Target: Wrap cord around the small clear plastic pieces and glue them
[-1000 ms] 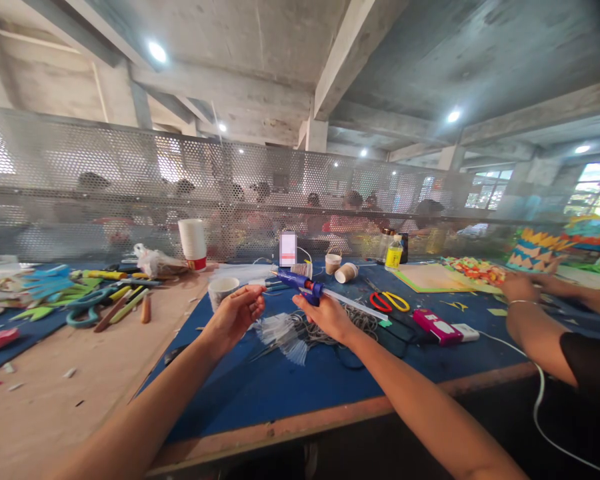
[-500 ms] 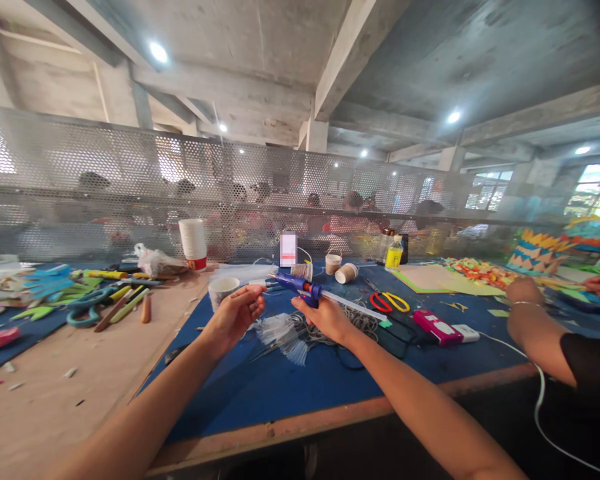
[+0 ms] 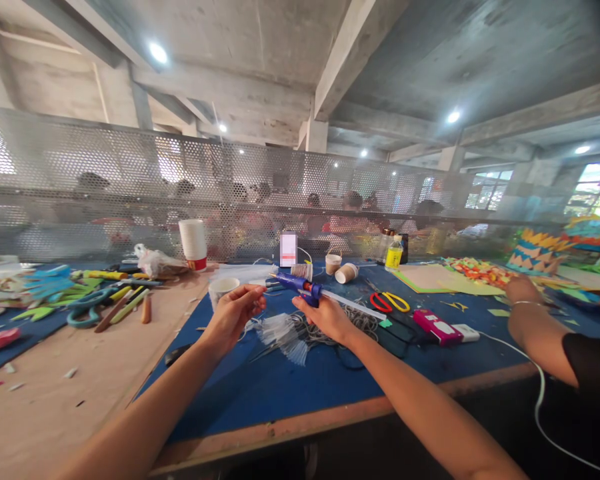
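My right hand [image 3: 325, 319] grips a blue glue gun [image 3: 300, 285] with a clear glue stick [image 3: 353, 305] sticking out behind it; its nozzle points left. My left hand [image 3: 234, 313] is raised just left of the nozzle, fingers pinched on something small that I cannot make out. Below both hands, white fringed tassels [image 3: 283, 335] and a tangle of grey cord [image 3: 325, 333] lie on the blue table mat [image 3: 280, 387]. A paper cup [image 3: 222, 291] stands just behind my left hand.
Red-and-yellow scissors [image 3: 391, 301], a pink device [image 3: 437, 327] and two small cups [image 3: 341, 268] lie right of my hands. A co-worker's arm [image 3: 535, 327] reaches in at the right. Tools and green scissors [image 3: 87, 303] crowd the left. A perforated metal screen [image 3: 260, 200] backs the table.
My left hand has lifted slightly toward the glue gun's nozzle. The co-worker's hands at the right have shifted. My right hand has barely moved.
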Tool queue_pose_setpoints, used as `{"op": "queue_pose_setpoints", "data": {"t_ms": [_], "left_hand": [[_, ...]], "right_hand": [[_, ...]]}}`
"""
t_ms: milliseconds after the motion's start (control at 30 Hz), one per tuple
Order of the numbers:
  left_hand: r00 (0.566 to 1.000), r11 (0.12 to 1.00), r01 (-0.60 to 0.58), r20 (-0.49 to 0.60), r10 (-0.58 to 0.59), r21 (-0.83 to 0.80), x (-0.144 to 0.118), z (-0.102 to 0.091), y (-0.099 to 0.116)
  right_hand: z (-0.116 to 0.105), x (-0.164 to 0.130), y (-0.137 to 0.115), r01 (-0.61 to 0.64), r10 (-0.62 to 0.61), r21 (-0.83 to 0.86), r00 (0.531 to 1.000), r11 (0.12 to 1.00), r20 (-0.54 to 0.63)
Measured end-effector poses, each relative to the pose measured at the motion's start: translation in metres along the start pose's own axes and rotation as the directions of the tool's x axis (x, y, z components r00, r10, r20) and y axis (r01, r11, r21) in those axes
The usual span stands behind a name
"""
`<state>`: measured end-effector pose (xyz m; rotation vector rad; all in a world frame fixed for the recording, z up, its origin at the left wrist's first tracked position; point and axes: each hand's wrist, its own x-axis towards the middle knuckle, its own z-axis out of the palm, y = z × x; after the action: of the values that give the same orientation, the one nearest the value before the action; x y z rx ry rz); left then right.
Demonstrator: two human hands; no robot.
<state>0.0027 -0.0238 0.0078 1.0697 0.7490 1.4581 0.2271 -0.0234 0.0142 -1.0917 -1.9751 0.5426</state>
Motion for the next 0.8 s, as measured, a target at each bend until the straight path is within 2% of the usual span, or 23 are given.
{"op": "queue_pose_setpoints", "data": {"t_ms": [533, 800], "left_hand": [[1.0, 0.998, -0.013, 0.012, 0.013, 0.062, 0.0029, -0.002, -0.0043], [0.99, 0.964, -0.116, -0.046, 0.131, 0.24, 0.0002, 0.0034, -0.0027]], "right_hand": [[-0.0026, 0.0006, 0.0001, 0.012, -0.012, 0.005, 1.0, 1.0, -0.011], [-0.0017, 0.0004, 0.001, 0.008, -0.008, -0.012, 1.0, 1.0, -0.006]]}}
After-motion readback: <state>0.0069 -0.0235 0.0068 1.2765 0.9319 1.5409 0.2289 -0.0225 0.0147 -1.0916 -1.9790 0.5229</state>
